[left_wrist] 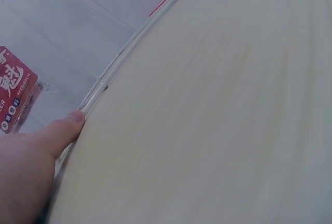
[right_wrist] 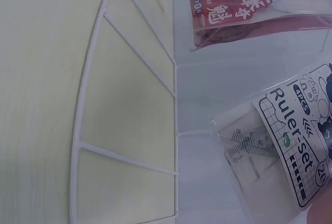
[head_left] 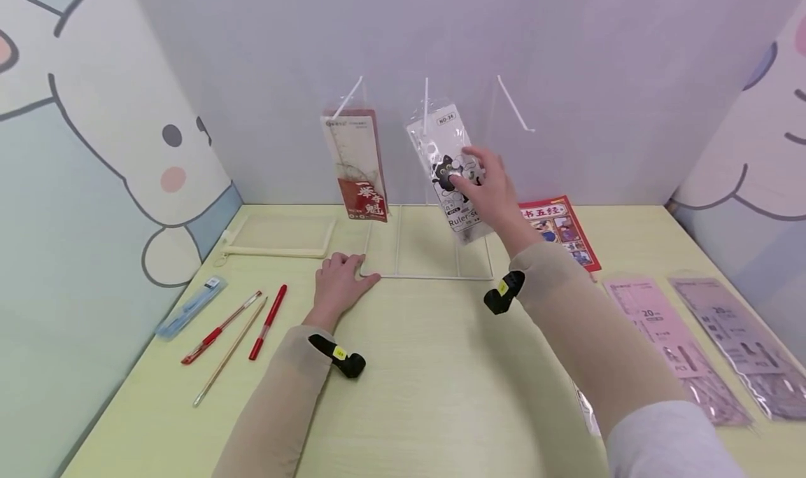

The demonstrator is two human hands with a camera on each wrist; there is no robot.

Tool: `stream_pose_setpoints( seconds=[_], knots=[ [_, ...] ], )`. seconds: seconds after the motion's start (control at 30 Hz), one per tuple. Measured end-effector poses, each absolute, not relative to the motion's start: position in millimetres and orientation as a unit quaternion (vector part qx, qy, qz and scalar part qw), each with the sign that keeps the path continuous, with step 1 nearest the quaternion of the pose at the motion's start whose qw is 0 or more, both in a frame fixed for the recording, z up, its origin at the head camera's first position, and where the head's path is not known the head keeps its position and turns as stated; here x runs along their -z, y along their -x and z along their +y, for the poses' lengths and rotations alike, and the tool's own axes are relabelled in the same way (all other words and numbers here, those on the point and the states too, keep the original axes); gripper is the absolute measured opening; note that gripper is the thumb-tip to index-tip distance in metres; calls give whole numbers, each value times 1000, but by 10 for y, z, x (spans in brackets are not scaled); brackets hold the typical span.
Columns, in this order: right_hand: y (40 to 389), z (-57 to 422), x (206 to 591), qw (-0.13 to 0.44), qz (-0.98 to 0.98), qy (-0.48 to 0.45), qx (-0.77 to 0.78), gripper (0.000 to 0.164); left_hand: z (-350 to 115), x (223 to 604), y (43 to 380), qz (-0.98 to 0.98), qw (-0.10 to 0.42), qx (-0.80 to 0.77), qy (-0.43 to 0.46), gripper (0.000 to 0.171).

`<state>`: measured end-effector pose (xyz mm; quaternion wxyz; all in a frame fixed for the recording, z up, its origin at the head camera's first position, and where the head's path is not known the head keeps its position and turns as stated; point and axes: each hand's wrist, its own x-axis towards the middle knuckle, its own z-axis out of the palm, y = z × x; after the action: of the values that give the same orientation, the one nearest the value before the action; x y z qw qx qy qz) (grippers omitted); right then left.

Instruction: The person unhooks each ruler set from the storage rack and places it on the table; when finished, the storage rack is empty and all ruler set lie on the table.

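Note:
My right hand (head_left: 494, 191) pinches a packaged ruler set (head_left: 443, 170) with a black cat on its white card, thumb on the front. The pack tilts at the middle prong (head_left: 426, 103) of a white wire display rack (head_left: 434, 277); whether its hole is on the prong I cannot tell. In the right wrist view, clear rulers show in the ruler set (right_wrist: 288, 136). My left hand (head_left: 338, 282) holds the front left corner of the rack's base, its thumb (left_wrist: 70, 125) against the wire. On the left prong hangs a red-and-white ruler pack (head_left: 359, 166).
Left on the table lie a cream zip pouch (head_left: 280, 236), a blue pack (head_left: 191, 308), a red pen (head_left: 267, 322), another pen (head_left: 220, 327) and a thin brush (head_left: 229, 352). At right are a red booklet (head_left: 567, 233), a pink pack (head_left: 661, 331) and a mauve pack (head_left: 737, 338).

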<state>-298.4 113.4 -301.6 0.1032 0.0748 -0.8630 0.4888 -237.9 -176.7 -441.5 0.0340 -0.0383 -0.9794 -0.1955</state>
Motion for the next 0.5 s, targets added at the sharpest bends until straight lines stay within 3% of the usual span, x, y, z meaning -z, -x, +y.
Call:
stream_pose_setpoints(
  seconds=[0.5],
  knots=[
    [2768, 1194, 3041, 107, -863, -85, -487, 57, -1773, 4405, 2375, -979, 26, 201, 34, 67]
  ],
)
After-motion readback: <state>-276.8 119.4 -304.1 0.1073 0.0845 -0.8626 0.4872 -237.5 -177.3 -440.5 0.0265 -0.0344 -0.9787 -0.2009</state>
